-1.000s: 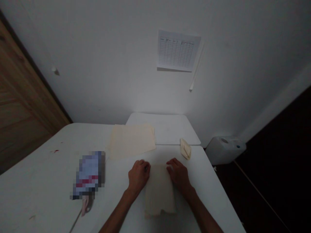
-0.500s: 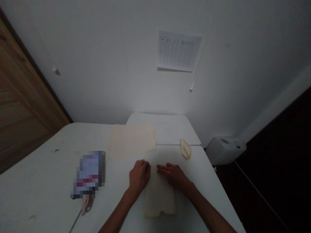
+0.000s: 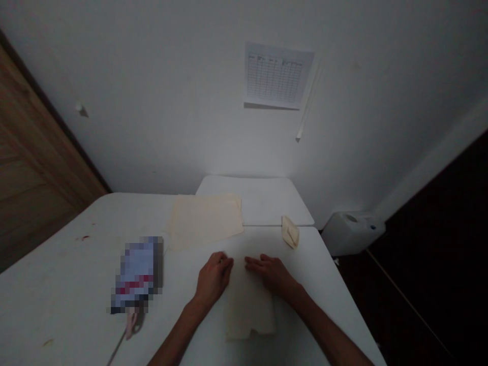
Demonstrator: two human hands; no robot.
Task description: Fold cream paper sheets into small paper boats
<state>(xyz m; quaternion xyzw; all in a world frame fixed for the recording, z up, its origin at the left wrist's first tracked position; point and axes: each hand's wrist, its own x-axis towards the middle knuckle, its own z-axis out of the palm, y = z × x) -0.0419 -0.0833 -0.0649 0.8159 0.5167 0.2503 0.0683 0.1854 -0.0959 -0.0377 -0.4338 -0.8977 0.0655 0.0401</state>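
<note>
In the head view, a folded beige piece (image 3: 249, 310) lies flat at the lower centre of the frame, on a white table (image 3: 328, 305), with a small notch in its bottom edge. The left hand (image 3: 214, 275) rests at the piece's upper left corner, its fingers curled inward and the thumb near the forefinger; whether they pinch the edge cannot be told. The right hand (image 3: 271, 273) lies over the upper right part of the piece, a few fingers stretched toward the left, close together, their tips near the top edge; whether they grip it or only rest there cannot be told. The two hands are apart. Just above and right of the right hand sits a small folded beige scrap (image 3: 290, 232); left of centre, a larger beige sheet (image 3: 206, 221) lies flat. At the lower left is a pixelated bluish item (image 3: 135, 274) with a reddish band. A printed chart (image 3: 277, 76) hangs on the wall (image 3: 171, 101) at upper centre, and a whitish container (image 3: 353, 234) stands at the right.
</note>
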